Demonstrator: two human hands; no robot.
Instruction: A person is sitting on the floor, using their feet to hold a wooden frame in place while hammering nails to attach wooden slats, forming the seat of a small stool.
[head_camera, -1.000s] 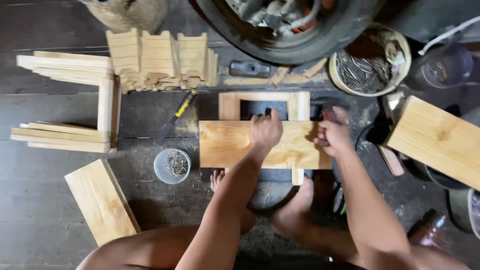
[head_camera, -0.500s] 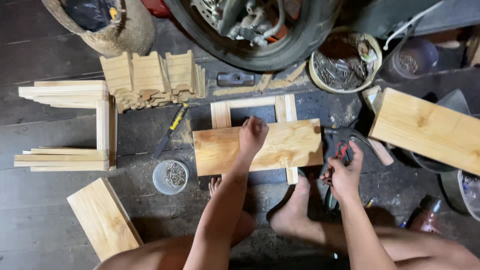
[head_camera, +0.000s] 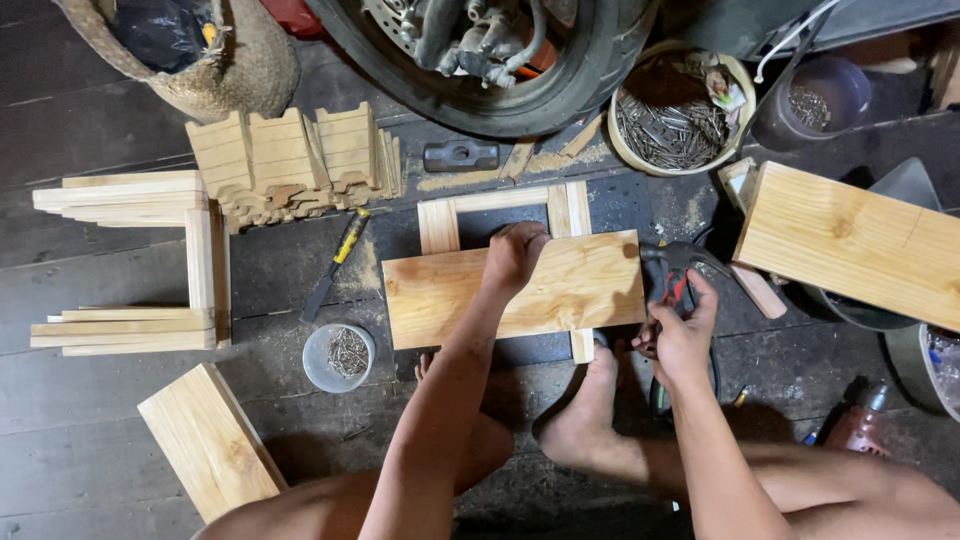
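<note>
- Dark, dusty floorboards (head_camera: 120, 420) with patches of sawdust form the work surface, seen from above.
- Left hand (head_camera: 514, 258): pressed palm-down on the upper edge of a pale wooden board (head_camera: 560, 290), fingers curled over that edge; it bears on the board rather than enclosing it.
- Board orientation: long axis runs left to right, grain following it, broad face up. It lies across a frame of narrow wooden slats (head_camera: 495, 205), whose two uprights run away from the person, at right angles to the board.
- Right hand (head_camera: 682, 335): fingers wrapped around a dark tool with red parts (head_camera: 668, 285), just off the board's right end; the tool's kind cannot be told.
- Two bare feet rest on the floor just below the board's near edge.
- Left of the board: a yellow-handled tool (head_camera: 338, 262) lying diagonally, and a small round tub of nails (head_camera: 340, 357).
- Farther out: stacked cut wood pieces (head_camera: 290, 160), slat bundles (head_camera: 130, 260), a loose plank (head_camera: 210, 445), a larger board (head_camera: 860, 240), a bowl of nails (head_camera: 680, 125), a hammer head (head_camera: 460, 156) and a tyre (head_camera: 500, 60).
</note>
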